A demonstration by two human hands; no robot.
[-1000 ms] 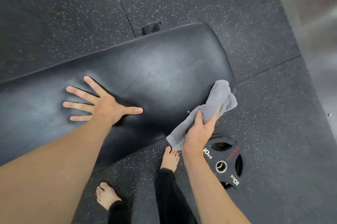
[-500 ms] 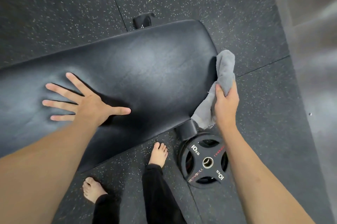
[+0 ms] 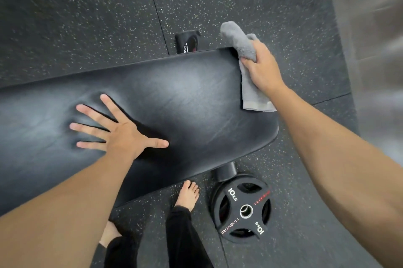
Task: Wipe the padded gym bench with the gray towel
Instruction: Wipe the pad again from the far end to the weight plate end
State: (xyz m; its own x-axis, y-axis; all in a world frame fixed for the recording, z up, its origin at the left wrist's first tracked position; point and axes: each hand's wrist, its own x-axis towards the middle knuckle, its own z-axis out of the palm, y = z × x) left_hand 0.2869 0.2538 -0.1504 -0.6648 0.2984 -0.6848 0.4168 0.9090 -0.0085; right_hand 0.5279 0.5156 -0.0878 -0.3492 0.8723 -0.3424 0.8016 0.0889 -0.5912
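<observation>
The black padded gym bench point(image 3: 185, 102) runs from the left edge to a rounded end at the right. My left hand point(image 3: 115, 132) lies flat on its pad with fingers spread, pressing a dent into it. My right hand point(image 3: 261, 67) grips the gray towel point(image 3: 239, 43) against the bench's far right corner. One end of the towel sticks up past the far edge, the other hangs down over the end of the pad.
A black 10 kg weight plate point(image 3: 242, 211) lies on the speckled rubber floor by the bench's near foot point(image 3: 224, 171). My bare feet point(image 3: 188, 193) stand beside it. Another bench foot point(image 3: 188, 42) shows beyond the far edge. A gray wall point(image 3: 375, 49) rises at right.
My right hand has carried the towel from the near right corner, around the bench's rounded end, up to the far right corner. My left hand has stayed flat on the pad.
</observation>
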